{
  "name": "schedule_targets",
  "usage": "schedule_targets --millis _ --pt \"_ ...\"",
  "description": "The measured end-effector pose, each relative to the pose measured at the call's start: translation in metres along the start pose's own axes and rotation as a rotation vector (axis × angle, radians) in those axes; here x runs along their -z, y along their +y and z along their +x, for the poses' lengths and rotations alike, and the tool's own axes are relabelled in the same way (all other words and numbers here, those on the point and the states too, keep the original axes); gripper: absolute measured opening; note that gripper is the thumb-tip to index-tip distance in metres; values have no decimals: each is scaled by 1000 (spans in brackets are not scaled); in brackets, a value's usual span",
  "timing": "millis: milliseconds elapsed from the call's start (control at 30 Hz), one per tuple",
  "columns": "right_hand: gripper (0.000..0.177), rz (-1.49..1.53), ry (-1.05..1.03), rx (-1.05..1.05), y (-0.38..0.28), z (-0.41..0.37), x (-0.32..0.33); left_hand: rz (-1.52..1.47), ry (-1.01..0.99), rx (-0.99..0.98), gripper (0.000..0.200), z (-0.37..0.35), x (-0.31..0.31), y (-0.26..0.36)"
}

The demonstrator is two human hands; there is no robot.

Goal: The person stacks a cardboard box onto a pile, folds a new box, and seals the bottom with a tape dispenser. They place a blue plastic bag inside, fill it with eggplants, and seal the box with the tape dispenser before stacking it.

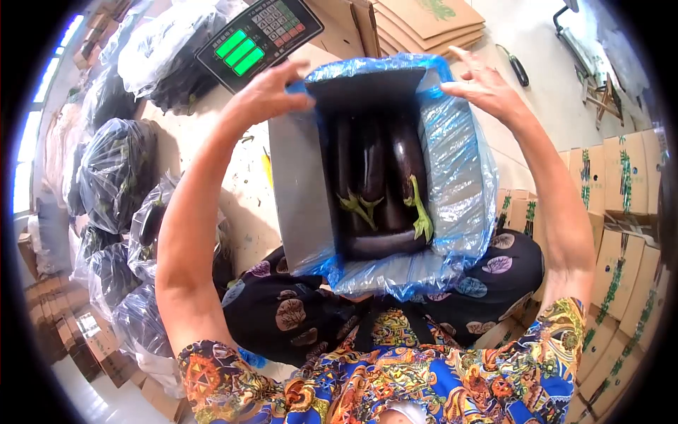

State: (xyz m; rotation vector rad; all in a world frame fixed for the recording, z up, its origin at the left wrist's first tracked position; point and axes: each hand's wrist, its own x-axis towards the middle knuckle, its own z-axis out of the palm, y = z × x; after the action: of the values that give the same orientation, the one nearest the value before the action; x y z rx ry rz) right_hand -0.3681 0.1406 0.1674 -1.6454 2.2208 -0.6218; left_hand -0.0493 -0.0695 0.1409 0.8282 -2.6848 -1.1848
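the left hand (275, 90) stood half curled at the far left corner of the box (300, 191); whether it gripped the blue liner (460, 184), i cannot tell. the right hand (484, 86) was widely spread, its thumb at the liner's far right corner. between the hands, and closer to the body, the eggplants (372, 162) lay inside the box (their green stems pointed toward the person). just beyond the left hand was a scale (258, 35) with green display.
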Motion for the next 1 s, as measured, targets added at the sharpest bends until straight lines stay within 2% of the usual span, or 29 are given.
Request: schedule_targets --millis 67,167,200,267,367,467,500,533,600,633,700,733,767,800,833,867,900,933,967,1000 --pt "51 21 -187 -16 8 27 -12 151 -197 159 45 8 0 -2" --pt "31 252 -191 -22 12 46 -22 -116 -118 243 27 10 0 -15" --pt "19 330 -115 -21 13 44 -24 -230 -21 160 22 6 -2 -19" --pt "18 316 -33 41 -10 28 -11 -453 166 -14 13 -3 -9 -20" --pt "17 148 79 87 -20 5 -10 -165 401 -1 10 -31 -8 13" --pt "17 1 312 353 -25 -9 -13 162 526 -340 9 -57 -14 34" --pt "15 -143 434 490 -5 1 -18 277 585 -399 9 -59 -12 29" --pt "14 -181 355 464 -1 -6 -16 261 605 -272 7 -60 -5 22" --pt "12 -270 231 427 4 -4 -4 162 472 -161 5 -72 -3 21" --pt "12 -204 45 319 -17 -16 6 115 365 -156 6 -85 -6 46" --pt "15 -213 -75 415 -50 -53 10 85 113 -352 6 -108 -24 64" --pt "10 -243 -37 556 -60 -74 4 288 -6 -450 8 -118 -39 68" --pt "6 -276 -192 565 -71 -88 1 274 -112 -491 9 -128 -49 81" --pt "3 -241 -274 579 -67 -114 -10 411 -243 -508 12 -134 -56 83" --pt "6 -327 -696 453 -70 -129 -13 212 -218 -501 14 -138 -59 74" --pt "10 -172 -901 385 -84 -136 -2 19 -192 -493 17 -136 -54 70" --pt "14 -89 -719 374 -85 -143 3 -29 -74 -246 22 -135 -41 70" --pt "18 -2 -545 356 -85 -150 7 -44 214 -82 29 -134 -31 61" --pt "24 -108 -309 341 -92 -149 13 -141 408 124 39 -126 -19 55" --pt "30 -215 -65 328 -97 -144 20 -169 483 109 55 -117 -10 41"
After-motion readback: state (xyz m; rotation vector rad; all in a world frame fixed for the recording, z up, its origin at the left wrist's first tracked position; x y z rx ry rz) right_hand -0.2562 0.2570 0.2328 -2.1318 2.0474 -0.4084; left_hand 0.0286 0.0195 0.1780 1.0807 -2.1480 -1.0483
